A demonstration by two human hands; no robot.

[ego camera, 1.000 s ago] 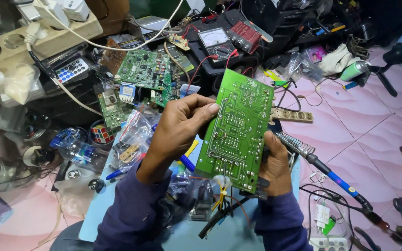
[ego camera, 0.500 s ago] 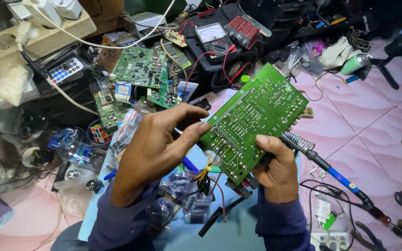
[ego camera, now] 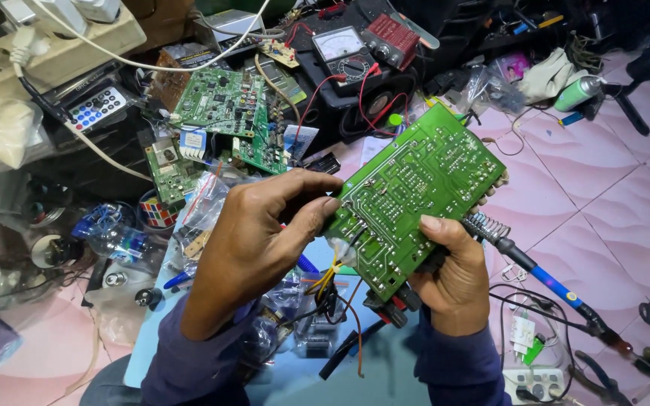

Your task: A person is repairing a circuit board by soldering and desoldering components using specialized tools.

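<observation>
above blue mat | left hand (ego camera: 253,237), right hand (ego camera: 453,282) both clamped on green circuit board (ego camera: 415,188) | clear bags (ego camera: 205,203) left

white meter dial (ego camera: 338,43) top centre; clear bags (ego camera: 208,199).

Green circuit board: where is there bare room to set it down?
Bare pink floor tiles lie right of the green circuit board, between the soldering iron and the spray can. Some blue mat is bare between the forearms. Left of the left hand, boards and bags crowd everything.
</observation>
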